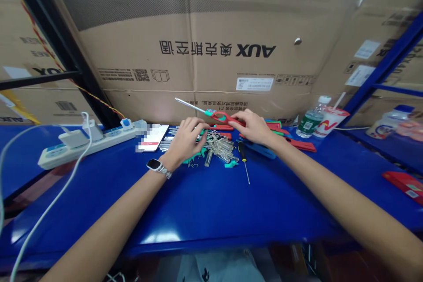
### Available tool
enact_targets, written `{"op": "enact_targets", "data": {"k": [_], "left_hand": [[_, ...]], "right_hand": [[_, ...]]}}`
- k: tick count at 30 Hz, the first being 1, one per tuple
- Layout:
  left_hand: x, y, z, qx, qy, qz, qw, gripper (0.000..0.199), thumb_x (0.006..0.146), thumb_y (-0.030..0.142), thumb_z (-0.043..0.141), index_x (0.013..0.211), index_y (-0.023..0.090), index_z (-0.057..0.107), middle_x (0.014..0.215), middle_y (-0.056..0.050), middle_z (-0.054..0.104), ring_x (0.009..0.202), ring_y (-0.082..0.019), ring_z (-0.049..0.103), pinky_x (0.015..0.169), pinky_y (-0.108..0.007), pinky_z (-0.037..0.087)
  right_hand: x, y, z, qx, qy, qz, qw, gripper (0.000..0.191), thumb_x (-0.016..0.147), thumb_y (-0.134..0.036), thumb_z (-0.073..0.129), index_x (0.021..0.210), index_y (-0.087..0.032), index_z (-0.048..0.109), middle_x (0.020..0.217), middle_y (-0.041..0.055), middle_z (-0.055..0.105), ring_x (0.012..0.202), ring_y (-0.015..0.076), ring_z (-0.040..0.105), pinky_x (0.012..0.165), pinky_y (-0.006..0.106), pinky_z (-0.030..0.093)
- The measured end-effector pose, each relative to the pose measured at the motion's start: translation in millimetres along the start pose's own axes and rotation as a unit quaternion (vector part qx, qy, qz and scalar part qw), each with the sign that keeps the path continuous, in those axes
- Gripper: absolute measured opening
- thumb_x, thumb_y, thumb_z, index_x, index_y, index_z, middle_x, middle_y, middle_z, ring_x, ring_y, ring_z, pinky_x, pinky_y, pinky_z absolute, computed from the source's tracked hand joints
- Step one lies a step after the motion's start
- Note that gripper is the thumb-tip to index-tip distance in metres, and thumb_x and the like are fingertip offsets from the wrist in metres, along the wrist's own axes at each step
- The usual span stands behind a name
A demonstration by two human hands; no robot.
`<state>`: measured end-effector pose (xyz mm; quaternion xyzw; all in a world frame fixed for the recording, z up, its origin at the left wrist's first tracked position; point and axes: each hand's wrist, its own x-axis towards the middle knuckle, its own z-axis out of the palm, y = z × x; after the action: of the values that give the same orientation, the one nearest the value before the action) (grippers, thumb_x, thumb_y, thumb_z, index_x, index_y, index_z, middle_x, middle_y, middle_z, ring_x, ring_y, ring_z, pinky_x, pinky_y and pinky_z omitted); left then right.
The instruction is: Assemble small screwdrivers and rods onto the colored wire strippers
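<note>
The lighter (220, 116) pairs smooth red and green plastic with a shiny metal tube (190, 105). The loose tanks (220, 146) look like clear, glossy plastic. The screwdriver (242, 153) has a smooth black and yellow plastic handle and a bare metal shaft. The table (198, 216) is smooth, glossy blue; whether it is metal or plastic cannot be told. The box (132, 22) behind is matt brown cardboard, creased, with a smooth paper label (254, 83). The power strip (95, 142) is pale, smooth plastic. The 2 bottles (309, 122) are plastic, 1 of them clear and glossy. The watch (159, 168) shows a glossy dark face and metal links.
</note>
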<state>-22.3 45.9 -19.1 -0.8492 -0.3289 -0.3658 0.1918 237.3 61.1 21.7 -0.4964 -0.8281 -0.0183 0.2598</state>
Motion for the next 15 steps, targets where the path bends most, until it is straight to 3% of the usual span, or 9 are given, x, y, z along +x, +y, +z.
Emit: {"op": "enact_targets", "data": {"k": [3, 6, 8, 11, 15], "left_hand": [[-6.0, 19.1, -27.6, 0.017, 0.037, 0.033, 0.999, 0.026, 0.097, 0.031, 0.058, 0.12, 0.02, 0.06, 0.119, -0.012, 0.066, 0.11, -0.028, 0.059, 0.091, -0.042, 0.046], [-19.1, 42.1, -45.7, 0.008, -0.05, 0.078, 0.996, 0.044, 0.096, 0.041, 0.063, 0.133, 0.02, 0.054, 0.134, -0.014, 0.061, 0.123, -0.032, 0.055, 0.101, -0.046, 0.043], [-30.1, 55.2, -51.3, -0.018, -0.118, 0.071, 0.99, 0.048, 0.096, 0.047, 0.062, 0.134, 0.018, 0.054, 0.13, -0.014, 0.064, 0.118, -0.031, 0.059, 0.099, -0.046, 0.045], [-45.4, 66.6, -52.5, -0.074, -0.208, 0.025, 0.975, 0.033, 0.101, 0.041, 0.054, 0.126, 0.02, 0.059, 0.111, -0.009, 0.07, 0.101, -0.025, 0.067, 0.089, -0.041, 0.05], [-59.0, 67.8, -48.3, -0.134, -0.243, -0.047, 0.959, 0.018, 0.101, 0.033, 0.055, 0.112, 0.022, 0.063, 0.102, -0.005, 0.07, 0.091, -0.021, 0.068, 0.081, -0.035, 0.052]], "right_hand": [[-32.6, -18.0, 6.4, 0.123, -0.015, -0.008, 0.992, 0.033, 0.102, -0.043, 0.05, 0.111, -0.022, 0.073, 0.095, 0.0075, 0.07, 0.087, 0.0216, 0.062, 0.078, 0.034, 0.045], [-64.2, -41.0, 16.9, 0.227, -0.079, -0.059, 0.969, 0.029, 0.103, -0.034, 0.047, 0.107, -0.019, 0.071, 0.096, 0.0062, 0.071, 0.084, 0.0195, 0.062, 0.078, 0.033, 0.046], [-81.7, -55.2, 23.5, 0.209, -0.081, -0.088, 0.971, 0.024, 0.102, -0.033, 0.051, 0.107, -0.019, 0.07, 0.096, 0.0063, 0.071, 0.087, 0.0205, 0.061, 0.08, 0.035, 0.044], [-98.9, -69.6, 32.0, 0.141, -0.065, -0.136, 0.978, 0.016, 0.098, -0.031, 0.062, 0.107, -0.02, 0.07, 0.103, 0.0076, 0.071, 0.101, 0.0239, 0.059, 0.089, 0.041, 0.04], [-106.8, -75.0, 39.4, 0.119, -0.072, -0.164, 0.977, 0.012, 0.094, -0.02, 0.066, 0.105, -0.021, 0.071, 0.107, 0.0076, 0.07, 0.104, 0.0236, 0.059, 0.09, 0.041, 0.038]]}}
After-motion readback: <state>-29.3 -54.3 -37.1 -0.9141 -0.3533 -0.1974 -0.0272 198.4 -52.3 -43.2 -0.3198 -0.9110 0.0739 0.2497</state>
